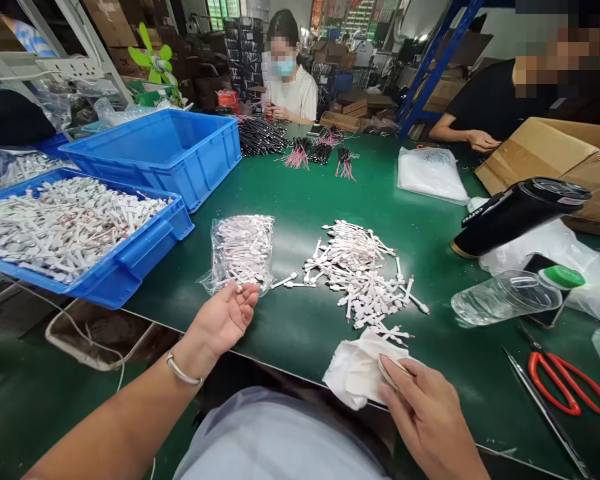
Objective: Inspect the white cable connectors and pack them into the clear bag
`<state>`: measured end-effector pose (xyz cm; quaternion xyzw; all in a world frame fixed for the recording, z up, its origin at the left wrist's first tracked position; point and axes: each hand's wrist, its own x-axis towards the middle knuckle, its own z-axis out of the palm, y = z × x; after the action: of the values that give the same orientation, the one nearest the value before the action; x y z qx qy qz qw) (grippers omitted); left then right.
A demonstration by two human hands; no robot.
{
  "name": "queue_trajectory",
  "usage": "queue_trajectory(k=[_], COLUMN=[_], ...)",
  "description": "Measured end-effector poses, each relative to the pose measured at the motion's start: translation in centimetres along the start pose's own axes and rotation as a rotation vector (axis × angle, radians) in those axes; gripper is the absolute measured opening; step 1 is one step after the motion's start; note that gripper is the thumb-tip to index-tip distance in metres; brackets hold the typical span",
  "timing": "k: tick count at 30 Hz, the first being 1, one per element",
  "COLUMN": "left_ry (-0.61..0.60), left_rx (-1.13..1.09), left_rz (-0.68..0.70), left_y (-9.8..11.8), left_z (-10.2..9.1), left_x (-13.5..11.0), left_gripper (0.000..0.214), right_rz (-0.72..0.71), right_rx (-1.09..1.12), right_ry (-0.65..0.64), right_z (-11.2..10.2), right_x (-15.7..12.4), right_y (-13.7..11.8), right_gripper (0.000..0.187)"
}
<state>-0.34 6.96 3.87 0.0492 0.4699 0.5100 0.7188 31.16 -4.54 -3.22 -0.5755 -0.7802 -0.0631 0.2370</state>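
Note:
My left hand [225, 317] is held palm up at the table's near edge, fingers loosely apart and holding nothing, its fingertips close to a clear plastic bag [241, 252] packed with small white cable parts. My right hand [427, 417] rests on a crumpled white cloth [353, 373] at the front edge, its fingers pressing down on the cloth. Between the hands, a loose pile of small white connectors [363, 270] lies on the green table [300, 200].
Two blue bins stand at left, the near bin [130, 257] full of white parts, the far bin [180, 153] behind it. A lying water bottle [510, 297], black cylinder [517, 213], red scissors [570, 383], cardboard box [560, 160] sit right. Two people work at the far side.

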Motion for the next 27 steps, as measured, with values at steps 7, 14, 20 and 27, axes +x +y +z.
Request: queue_trajectory(k=[7,14,20,27], left_ry=[-0.178,-0.141,-0.28,-0.22], left_rx=[0.301,0.342,1.275,2.076], left_rz=[0.04,-0.021,0.677,1.047], left_y=[0.2,0.4,-1.1,-1.3], left_z=[2.0,1.1,1.0,3.5], left_x=[1.5,2.0,0.8,2.8], left_gripper=[0.016,0.027,0.018,0.024], right_rz=[0.021,0.017,0.133,0.394], right_rx=[-0.034,-0.121,-0.315,-0.113], right_ry=[-0.043,-0.032,-0.032,-0.185], right_z=[-0.2,-0.8,-2.1,-3.8], right_x=[0.6,-0.6,-0.7,-0.6], right_y=[-0.1,2.1,4.9,8.9], right_gripper=[0.029,0.029,0.038,0.047])
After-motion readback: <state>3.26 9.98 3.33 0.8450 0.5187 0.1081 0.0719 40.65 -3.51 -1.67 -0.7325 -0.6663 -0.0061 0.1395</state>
